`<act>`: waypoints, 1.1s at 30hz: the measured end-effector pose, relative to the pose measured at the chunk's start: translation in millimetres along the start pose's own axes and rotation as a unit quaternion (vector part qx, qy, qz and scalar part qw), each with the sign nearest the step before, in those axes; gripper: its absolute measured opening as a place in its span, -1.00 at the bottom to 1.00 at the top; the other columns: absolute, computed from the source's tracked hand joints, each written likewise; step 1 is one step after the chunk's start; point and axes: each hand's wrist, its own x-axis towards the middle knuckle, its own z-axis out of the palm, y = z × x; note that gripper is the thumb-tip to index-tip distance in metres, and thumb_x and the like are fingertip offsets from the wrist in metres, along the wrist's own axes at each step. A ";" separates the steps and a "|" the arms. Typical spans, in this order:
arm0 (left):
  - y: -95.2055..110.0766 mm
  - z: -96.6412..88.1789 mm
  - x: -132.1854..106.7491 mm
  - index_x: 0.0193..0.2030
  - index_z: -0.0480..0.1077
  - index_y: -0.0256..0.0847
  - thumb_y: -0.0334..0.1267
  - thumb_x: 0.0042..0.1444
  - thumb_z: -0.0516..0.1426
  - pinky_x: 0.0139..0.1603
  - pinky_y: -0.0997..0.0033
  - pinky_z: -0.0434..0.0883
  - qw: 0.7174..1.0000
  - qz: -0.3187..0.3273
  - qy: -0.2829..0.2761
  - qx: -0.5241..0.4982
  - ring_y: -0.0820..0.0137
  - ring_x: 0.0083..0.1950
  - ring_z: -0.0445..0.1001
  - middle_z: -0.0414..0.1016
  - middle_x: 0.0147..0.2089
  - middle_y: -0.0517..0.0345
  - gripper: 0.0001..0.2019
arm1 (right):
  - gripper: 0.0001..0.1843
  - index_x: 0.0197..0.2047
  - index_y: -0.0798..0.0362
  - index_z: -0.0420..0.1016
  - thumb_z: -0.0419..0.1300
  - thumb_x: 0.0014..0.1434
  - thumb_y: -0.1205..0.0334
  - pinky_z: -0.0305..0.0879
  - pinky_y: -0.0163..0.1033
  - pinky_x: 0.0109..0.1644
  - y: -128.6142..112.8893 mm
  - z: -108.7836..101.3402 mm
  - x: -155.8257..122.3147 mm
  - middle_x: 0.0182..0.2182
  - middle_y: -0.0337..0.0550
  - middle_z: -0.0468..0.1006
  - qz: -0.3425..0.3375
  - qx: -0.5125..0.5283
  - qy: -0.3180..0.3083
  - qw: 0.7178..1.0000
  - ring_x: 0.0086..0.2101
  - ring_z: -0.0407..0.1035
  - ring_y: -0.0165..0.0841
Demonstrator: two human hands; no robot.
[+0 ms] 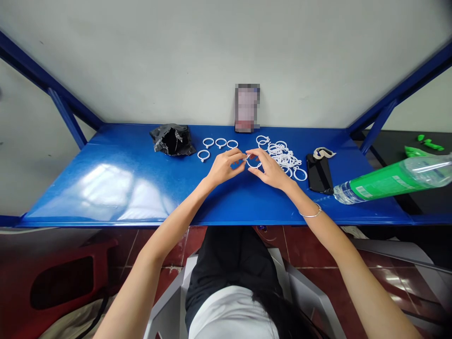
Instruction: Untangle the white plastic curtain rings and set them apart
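Between my two hands, just above the blue table (155, 176), is a white curtain ring (253, 166). My right hand (267, 170) has its fingers curled round the ring's right side. At the ring's left edge, the fingertips of my left hand (225, 166) pinch its small eyelet end. To the right lies a heap of white curtain rings (282, 155), partly behind my right hand. Several separate rings lie left of my hands, among them one ring (204, 155) nearer to me and one (232, 144) just beyond my left fingers.
A crumpled black plastic bag (173, 140) lies open at the back left. A blurred upright phone (247, 108) leans on the wall. At the right are a black phone (319, 174), a beige strap-like item (323, 153) and a green-labelled bottle (391, 181). Blue braces (379, 125) flank the table.
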 end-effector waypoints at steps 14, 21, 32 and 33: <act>1.1 0.5 -0.3 -0.24 0.48 -0.24 -0.29 0.23 0.07 -0.31 0.50 0.39 1.000 -0.017 -0.018 -0.004 0.46 -0.34 0.47 0.53 -0.30 0.10 -0.84 | -0.55 0.28 -0.07 0.16 0.05 0.37 0.06 0.39 0.12 0.14 4.0 5.3 -0.5 0.10 0.05 0.39 0.006 0.018 -0.002 1.000 0.03 0.39 -0.11; 1.2 1.4 0.3 -0.19 0.46 -0.23 -0.28 0.26 0.07 -0.33 0.51 0.37 1.000 -0.018 -0.008 -0.005 0.49 -0.38 0.44 0.52 -0.27 0.11 -0.85 | -0.54 0.28 -0.06 0.15 0.03 0.38 0.05 0.40 0.11 0.12 4.0 6.4 -0.6 0.05 0.04 0.39 0.008 0.006 0.012 1.000 0.00 0.39 -0.11; 3.6 -0.6 1.4 -0.05 0.44 -0.22 -0.22 0.29 0.07 -0.31 0.51 0.39 1.000 -0.023 0.012 -0.002 0.50 -0.39 0.40 0.49 -0.25 0.12 -0.80 | -0.41 0.40 -0.09 -0.02 -0.01 0.39 -0.03 0.40 0.20 0.15 3.9 8.9 -0.5 0.09 0.06 0.40 0.018 -0.022 0.039 0.999 0.03 0.39 -0.09; 3.7 -0.7 1.4 -0.05 0.44 -0.21 -0.22 0.29 0.07 -0.31 0.51 0.39 1.000 -0.024 0.010 0.001 0.50 -0.38 0.41 0.49 -0.25 0.12 -0.80 | -0.41 0.40 -0.10 -0.02 -0.02 0.39 -0.03 0.39 0.20 0.16 3.8 9.5 -0.6 0.10 0.07 0.40 0.017 -0.024 0.038 0.999 0.04 0.39 -0.09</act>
